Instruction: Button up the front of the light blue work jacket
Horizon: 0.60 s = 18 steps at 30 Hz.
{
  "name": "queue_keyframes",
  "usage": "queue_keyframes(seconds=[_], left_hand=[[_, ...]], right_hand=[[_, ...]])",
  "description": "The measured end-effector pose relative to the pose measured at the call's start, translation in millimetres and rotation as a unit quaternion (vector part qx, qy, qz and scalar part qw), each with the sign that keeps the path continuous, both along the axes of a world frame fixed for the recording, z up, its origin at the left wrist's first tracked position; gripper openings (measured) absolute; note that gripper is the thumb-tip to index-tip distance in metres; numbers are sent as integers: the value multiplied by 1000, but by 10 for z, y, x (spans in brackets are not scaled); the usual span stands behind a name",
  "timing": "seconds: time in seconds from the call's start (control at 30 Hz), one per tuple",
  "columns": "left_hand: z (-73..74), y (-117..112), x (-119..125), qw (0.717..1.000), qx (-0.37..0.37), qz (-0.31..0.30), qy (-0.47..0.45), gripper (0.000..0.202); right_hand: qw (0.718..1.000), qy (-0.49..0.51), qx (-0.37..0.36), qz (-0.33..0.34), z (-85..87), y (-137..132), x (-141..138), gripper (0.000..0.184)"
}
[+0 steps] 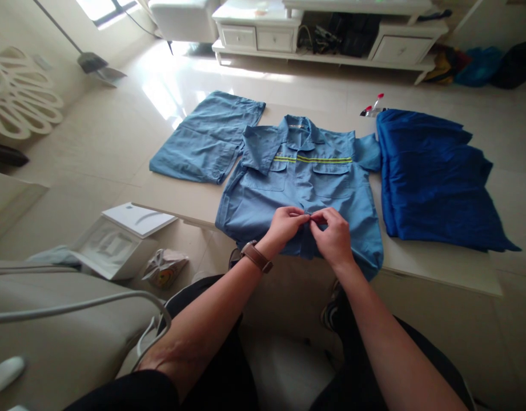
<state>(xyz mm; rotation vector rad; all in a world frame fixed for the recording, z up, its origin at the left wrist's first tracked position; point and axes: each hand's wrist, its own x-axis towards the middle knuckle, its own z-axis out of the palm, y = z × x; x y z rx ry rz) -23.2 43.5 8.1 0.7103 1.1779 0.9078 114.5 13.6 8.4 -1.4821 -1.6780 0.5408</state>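
Note:
A short-sleeved blue work shirt [329,185] with a yellow-striped band across the chest lies face up on a low pale table, its collar away from me. My left hand [287,224] and my right hand [332,229] meet at the lower part of its front placket. Both hands pinch the fabric there between thumb and fingers, the fingertips nearly touching. Whatever small part sits between the fingertips is hidden. The shirt's left-side sleeve is folded in over the chest; the other points out to the right.
Folded blue trousers or cloth [203,140] lie left of the shirt, a darker blue cloth stack [434,177] right. Bottles with red caps [377,104] stand behind. An open white box [112,245] and a plastic bag [165,267] are at the lower left. A white cabinet [263,40] stands beyond.

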Motion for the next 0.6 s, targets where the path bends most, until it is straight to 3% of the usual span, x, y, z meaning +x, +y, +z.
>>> queue_keyframes(seconds=[0.27,0.6], left_hand=[[5,-22,22,992,-78,58,-81,18],[-33,-36,41,991,-72,74,-82,14]], right_hand=[[1000,-8,5,-12,43,4,-13,13],[999,34,-3,-36,61,7,-42,12]])
